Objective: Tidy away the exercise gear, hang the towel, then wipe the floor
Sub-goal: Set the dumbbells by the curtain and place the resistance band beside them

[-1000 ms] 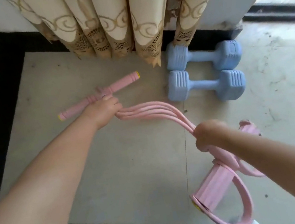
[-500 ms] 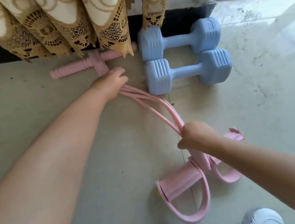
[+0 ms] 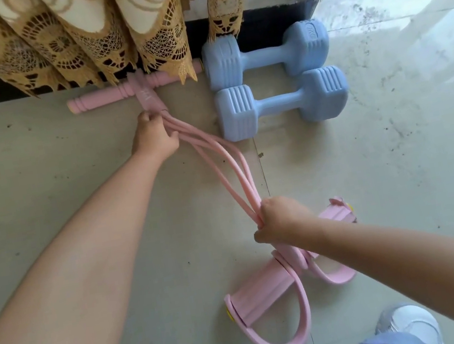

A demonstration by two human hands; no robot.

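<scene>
The tiled floor (image 3: 44, 202) runs up to a patterned curtain (image 3: 76, 32) along the wall. Two blue dumbbells (image 3: 276, 76) lie side by side below the curtain's hem. A pink pull rope (image 3: 231, 168) stretches across the floor, its handle bar (image 3: 105, 97) lying just left of the dumbbells and its foot pedals (image 3: 264, 291) near a white shoe (image 3: 410, 324). The left hand (image 3: 153, 136) grips the tubes just below the bar; the right hand (image 3: 282, 216) grips them just above the pedals.

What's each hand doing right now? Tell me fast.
Left hand: grips the pink tubes near the handle bar.
Right hand: grips the same tubes near the foot pedal.
</scene>
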